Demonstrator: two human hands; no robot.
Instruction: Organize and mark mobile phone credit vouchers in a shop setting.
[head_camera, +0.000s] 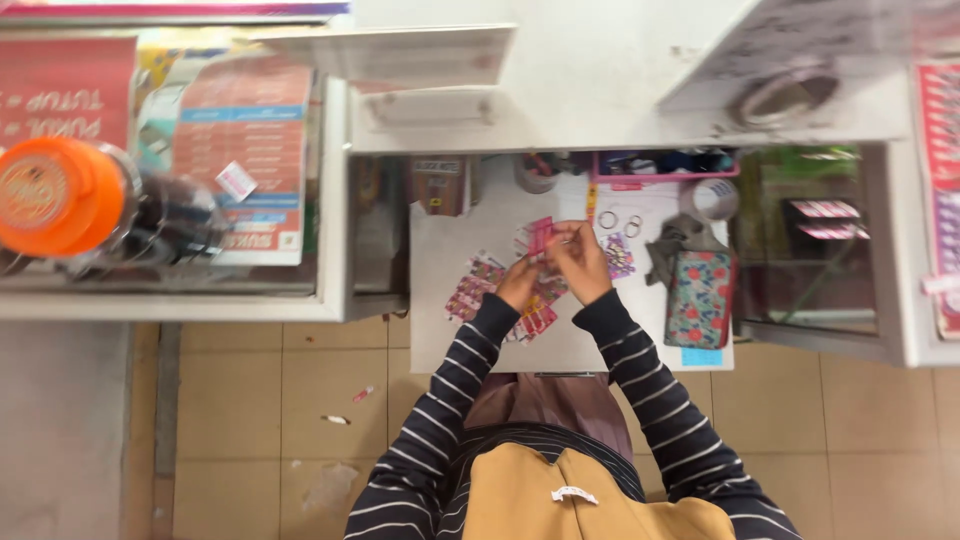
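— Over the small white table (432, 320), where were your hands?

— You had both just above the tabletop, close together. Your left hand (519, 283) and your right hand (582, 262) met on a small pink card (540, 236). It stood up between them, clear of the table.

— How was the grip?

— Your fingertips were pressed together on the card, each hand pinching one side of it, as far as the view showed. Which fingers did the pinching I could not tell; they were too small.

— What lay around it?

— Under your wrists more pink cards (470, 293) lay spread flat on the table, some partly hidden by your left hand. Near your right hand sat a floral pouch (698, 300), with a grey cloth (665, 250) just beside it. Beyond those were a roll of tape (708, 198) and two metal rings (608, 219).

— Which step was that, would you say?

— By my judgement you were handling one card apart from the spread, with both hands busy on it. The others lay on the table untouched.

— And what did the next move call for?

— A light, steady pinch, I'd judge. The card looked thin and would bend easily. You needed to keep it over the table, not past the edge above the tiled floor (280, 400). You also needed a bare spot among the spread if it was to go down without covering another card.
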